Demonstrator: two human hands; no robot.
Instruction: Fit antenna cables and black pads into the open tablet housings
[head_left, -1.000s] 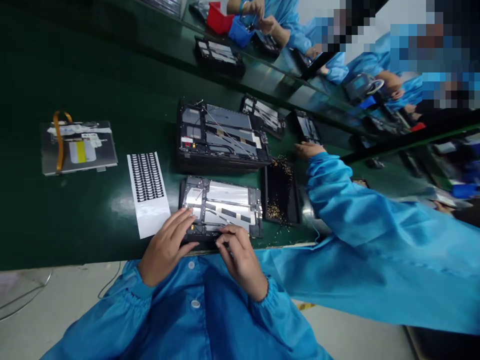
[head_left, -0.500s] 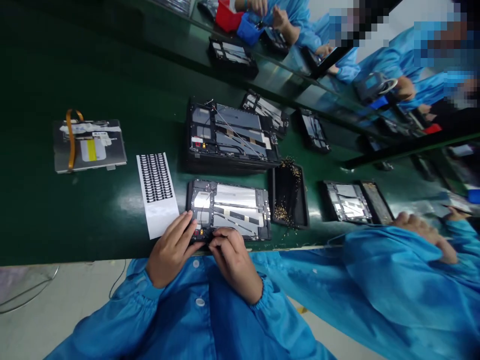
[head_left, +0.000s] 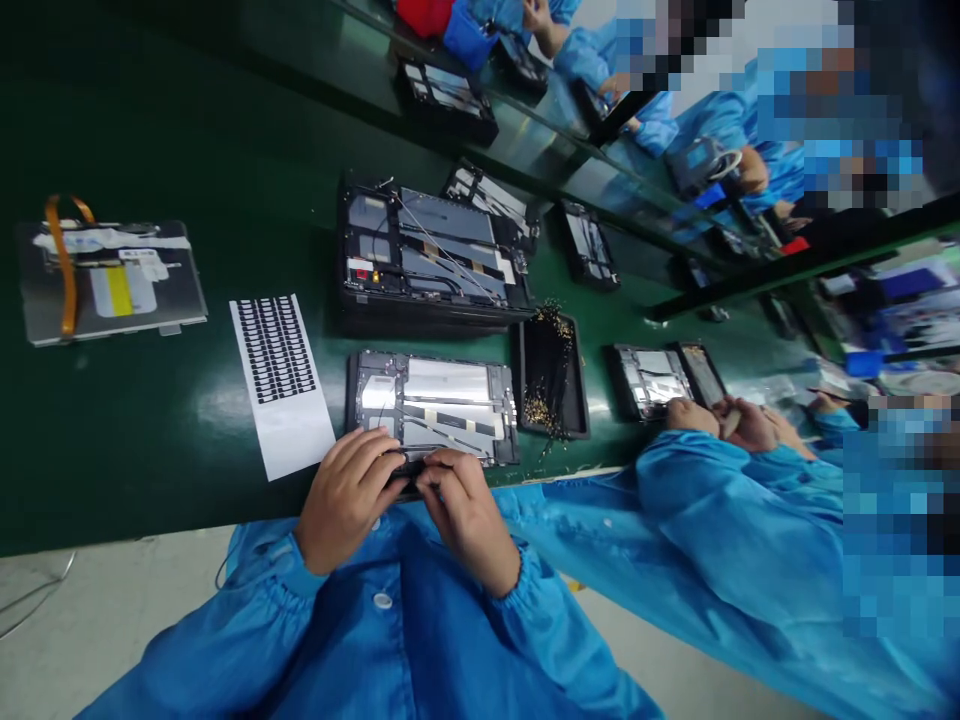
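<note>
Directly in front of me lies an opened tablet-like device point(head_left: 450, 380), its silver inner plates and dark cables facing up. My left hand point(head_left: 349, 500) is closed over its near left corner, fingers on top and thumb at the near edge. Beside it, my right hand point(head_left: 469, 510) pinches at the middle of that same edge. Whatever sits between its fingertips is too small and covered to make out. Left of the device rests a white sheet point(head_left: 296, 435) with rows of small black stickers.
Behind the device stands a stack of similar housings point(head_left: 435, 320). A black tray point(head_left: 536, 365) with tiny gold screws is to the right. A metal panel point(head_left: 75, 300) with an orange ribbon cable lies far left. A co-worker's hands point(head_left: 750, 425) work at the right.
The view has shifted, so the bench things appear further left. Over the device's near edge my left fingers have curled in closer to my right hand. The co-worker's hands have come together.
</note>
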